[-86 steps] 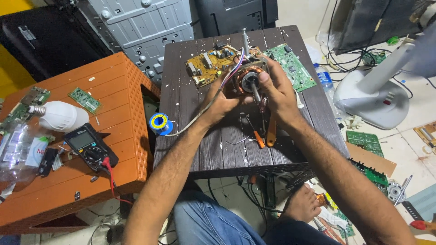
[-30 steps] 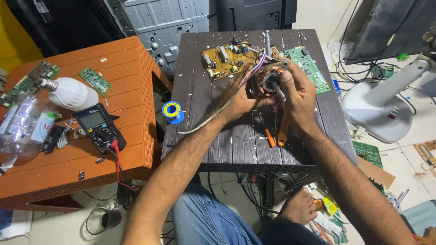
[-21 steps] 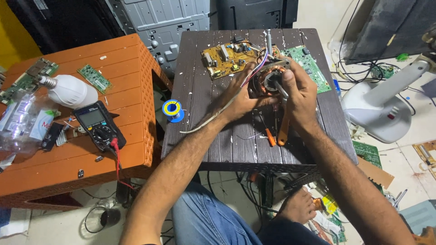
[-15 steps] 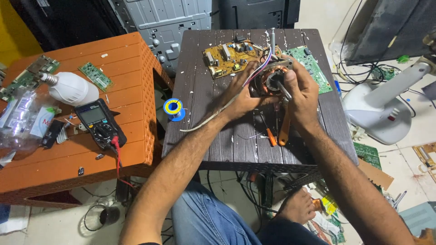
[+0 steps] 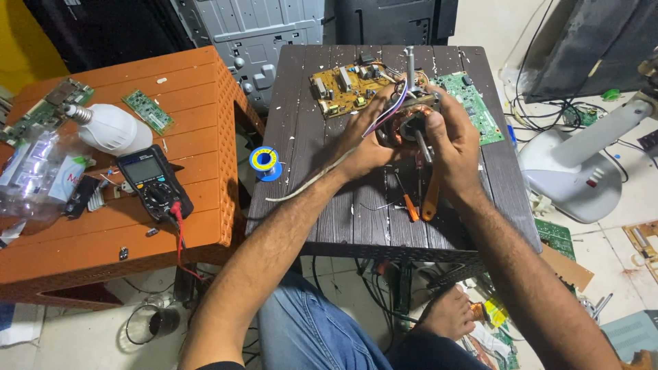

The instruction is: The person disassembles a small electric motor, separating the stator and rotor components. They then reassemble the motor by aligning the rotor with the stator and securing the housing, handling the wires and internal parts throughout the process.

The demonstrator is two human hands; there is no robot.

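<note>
Fingers of both hands, left hand (image 5: 367, 147) and right hand (image 5: 452, 140), cup the motor (image 5: 406, 123).

The head camera looks steeply down, close over the dark table (image 5: 356, 219).

Dark wood-grain desk (image 5: 356, 219) centre; orange plastic desk (image 5: 82, 240) just beside it. Pale tiled floor (image 5: 62, 342), cable-strewn. Grey metal panel (image 5: 267, 27) behind; yellow wall (image 5: 20, 48) at one corner.
</note>
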